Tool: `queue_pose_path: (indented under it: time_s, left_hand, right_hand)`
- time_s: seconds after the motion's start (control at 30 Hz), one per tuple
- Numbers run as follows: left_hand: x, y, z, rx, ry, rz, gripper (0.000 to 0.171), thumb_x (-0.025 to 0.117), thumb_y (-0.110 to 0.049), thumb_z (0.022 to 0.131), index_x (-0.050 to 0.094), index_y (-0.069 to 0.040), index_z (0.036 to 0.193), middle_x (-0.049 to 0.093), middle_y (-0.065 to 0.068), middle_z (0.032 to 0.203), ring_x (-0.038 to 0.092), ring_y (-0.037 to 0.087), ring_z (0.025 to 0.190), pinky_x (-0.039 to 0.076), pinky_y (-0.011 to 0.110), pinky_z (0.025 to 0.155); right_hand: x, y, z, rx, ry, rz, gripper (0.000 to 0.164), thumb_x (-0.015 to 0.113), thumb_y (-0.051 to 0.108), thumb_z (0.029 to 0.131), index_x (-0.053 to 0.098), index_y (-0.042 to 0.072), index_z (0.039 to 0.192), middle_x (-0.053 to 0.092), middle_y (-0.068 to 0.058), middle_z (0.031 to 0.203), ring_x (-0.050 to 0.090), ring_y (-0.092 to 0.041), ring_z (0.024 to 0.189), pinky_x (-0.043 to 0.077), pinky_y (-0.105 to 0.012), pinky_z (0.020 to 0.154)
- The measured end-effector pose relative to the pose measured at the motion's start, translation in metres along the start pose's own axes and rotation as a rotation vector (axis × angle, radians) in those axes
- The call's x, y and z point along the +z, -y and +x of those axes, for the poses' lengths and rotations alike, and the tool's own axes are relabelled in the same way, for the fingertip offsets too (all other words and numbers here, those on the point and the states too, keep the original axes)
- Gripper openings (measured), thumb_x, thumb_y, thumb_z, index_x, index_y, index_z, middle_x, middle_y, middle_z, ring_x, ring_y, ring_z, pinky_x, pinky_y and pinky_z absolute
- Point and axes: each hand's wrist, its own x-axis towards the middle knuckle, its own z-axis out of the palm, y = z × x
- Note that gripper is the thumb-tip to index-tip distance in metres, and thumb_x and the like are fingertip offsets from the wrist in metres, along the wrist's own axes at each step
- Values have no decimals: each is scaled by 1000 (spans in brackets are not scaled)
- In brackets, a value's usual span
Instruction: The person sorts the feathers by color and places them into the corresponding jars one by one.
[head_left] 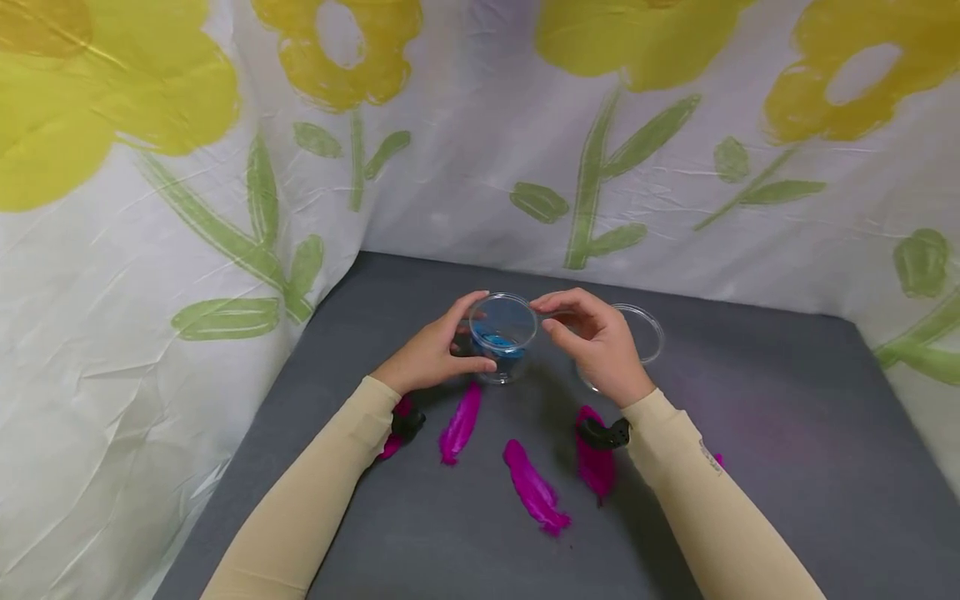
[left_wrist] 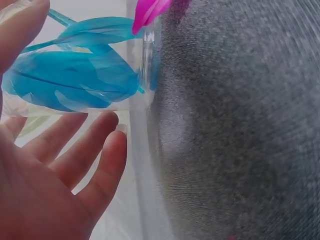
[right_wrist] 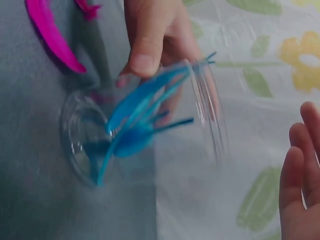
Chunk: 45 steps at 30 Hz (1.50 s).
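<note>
My left hand [head_left: 431, 354] grips a clear plastic cup [head_left: 517, 329], thumb on the near side and fingers round the far side. Several blue feathers [right_wrist: 132, 142] lie inside the cup, some of their quills reaching toward the mouth in the right wrist view. The left wrist view shows the cup's base close to the dark tabletop [left_wrist: 240, 125]. My right hand [head_left: 596, 342] is beside the cup's rim, fingers bent a little and holding nothing; a gap parts it from the cup in the right wrist view.
Several magenta feathers lie on the grey table, among them one feather [head_left: 461, 425] below the cup and another feather [head_left: 536, 487] nearer. Behind my right hand is a second clear container [head_left: 658, 337], partly hidden. A flowered cloth [head_left: 465, 208] hangs behind the table.
</note>
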Motion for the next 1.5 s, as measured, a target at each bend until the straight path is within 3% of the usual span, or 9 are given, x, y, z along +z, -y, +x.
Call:
queue_pose_path:
  time_s: [0.33, 0.43, 0.57, 0.73, 0.87, 1.0, 1.17, 1.37, 1.5]
  left_hand:
    - [-14, -17, -24, -51, -29, 77, 129, 90, -56, 85, -1, -35, 174, 34, 8, 175, 50, 34, 154, 43, 61, 123]
    - [-19, -31, -31, -70, -58, 93, 128, 88, -59, 86, 1, -32, 175, 32, 8, 177, 49, 34, 155, 43, 60, 124]
    - [-25, -52, -30, -33, -138, 127, 115, 84, -60, 90, 12, -28, 175, 41, 6, 173, 55, 33, 150, 47, 56, 121]
    - [-37, -74, -35, 33, -264, 149, 93, 80, -53, 96, 31, -29, 170, 54, 0, 164, 62, 25, 143, 52, 46, 116]
    - [-46, -82, -61, 9, -326, 198, 82, 80, -52, 97, 41, -32, 166, 59, -3, 158, 64, 21, 140, 53, 44, 113]
    - [-50, -76, -92, -63, -350, 247, 76, 81, -49, 97, 48, -29, 162, 65, 0, 152, 67, 21, 134, 55, 45, 110]
    - [-51, -56, -111, -169, -327, 267, 68, 78, -49, 99, 55, -21, 157, 72, 6, 142, 72, 25, 126, 59, 48, 105]
    - [-51, -34, -117, -343, -287, 313, 56, 75, -50, 100, 67, -16, 143, 77, 6, 121, 75, 25, 109, 60, 49, 96]
    - [-50, -23, -113, -425, -237, 326, 54, 74, -52, 100, 72, -12, 136, 77, 7, 118, 73, 26, 109, 59, 49, 95]
  right_hand:
    - [-42, 0, -33, -33, -114, 46, 30, 69, 2, 104, 67, 1, 134, 74, -6, 131, 68, -23, 127, 57, -29, 103]
    - [-60, 1, -45, -48, -194, 89, 34, 68, -1, 103, 64, -3, 136, 74, -6, 131, 67, -27, 128, 56, -29, 104]
    - [-82, -1, -59, -74, -325, 124, 39, 68, -5, 101, 62, -6, 140, 72, -10, 135, 62, -29, 131, 52, -30, 109]
    - [-95, -11, -71, -6, -441, 12, 48, 73, 0, 99, 62, 3, 146, 64, -7, 147, 55, -21, 138, 43, -26, 115]
    - [-97, -17, -68, 107, -424, -157, 63, 81, 12, 97, 56, 16, 155, 56, 1, 157, 47, -14, 148, 37, -31, 122]
    - [-99, -22, -62, 195, -367, -235, 78, 85, 25, 95, 46, 25, 162, 48, 5, 164, 40, -14, 156, 32, -41, 128]
    - [-101, -29, -60, 268, -317, -263, 92, 88, 34, 92, 35, 33, 167, 41, 4, 170, 35, -20, 160, 27, -50, 131]
    - [-95, -39, -65, 322, -249, -266, 104, 90, 39, 90, 25, 31, 171, 36, 3, 175, 31, -24, 163, 25, -56, 132]
    - [-87, -41, -67, 333, -232, -256, 107, 91, 39, 89, 24, 27, 171, 38, 0, 174, 32, -24, 163, 25, -56, 133]
